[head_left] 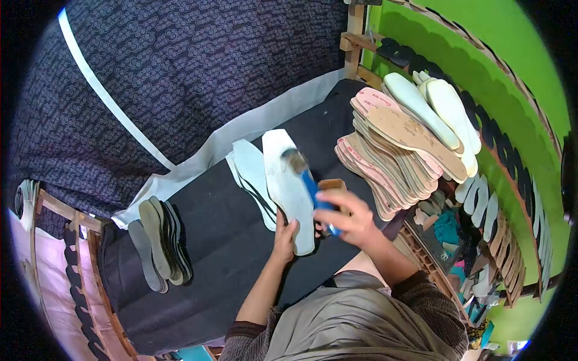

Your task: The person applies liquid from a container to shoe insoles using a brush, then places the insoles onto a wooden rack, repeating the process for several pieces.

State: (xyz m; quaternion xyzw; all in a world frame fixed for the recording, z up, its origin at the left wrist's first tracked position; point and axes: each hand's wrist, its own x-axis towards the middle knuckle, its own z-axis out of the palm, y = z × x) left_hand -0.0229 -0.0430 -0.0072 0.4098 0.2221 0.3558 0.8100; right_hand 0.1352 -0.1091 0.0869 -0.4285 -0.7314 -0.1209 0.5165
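My left hand (284, 242) grips the near end of a white insole (283, 180), thumb on top at its left edge. My right hand (352, 218) is closed around a blue-handled brush (309, 182), slightly blurred. The brush's dark head overlaps the upper part of the insole in this view. A brown object (332, 185), partly hidden, sits just behind my right fingers. To the left of the insole lies a small stack of pale insoles (248, 171) on the black table cloth (223, 240).
Dark grey insoles (159, 240) are stacked at the table's left end. A tall pile of beige and pink insoles (388, 162) fills the right end, white insoles (454, 111) on top. Beyond it, racks of insoles (503, 219) line the green wall. A patterned curtain (198, 66) hangs behind.
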